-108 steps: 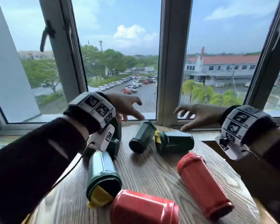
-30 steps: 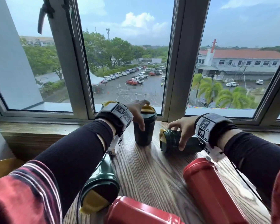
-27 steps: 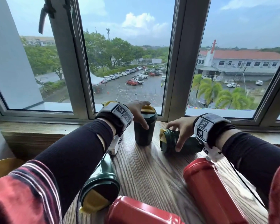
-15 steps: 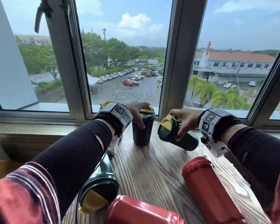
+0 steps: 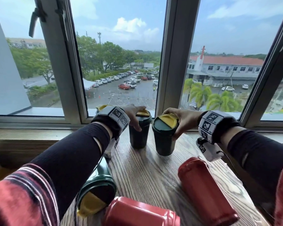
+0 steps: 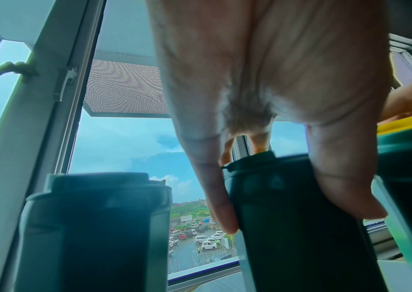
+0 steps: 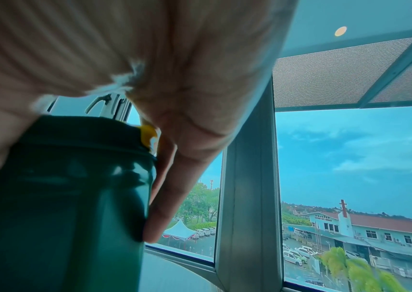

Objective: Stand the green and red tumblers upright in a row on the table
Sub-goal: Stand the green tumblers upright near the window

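On the table (image 5: 147,173), two green tumblers are stood at twelve o'clock: one (image 5: 139,132) is grasped by the left hand (image 5: 134,115), the next (image 5: 164,136), slightly tilted, by the right hand (image 5: 183,121). A third stands behind the left wrist. One green tumbler (image 5: 96,190) at seven o'clock and two red tumblers (image 5: 206,190) are left lying.

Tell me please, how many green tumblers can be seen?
4. One stands behind the left wrist, one stands under the left hand, one is held by the right hand, and one lies at the near left. Others may be hidden by the arms.
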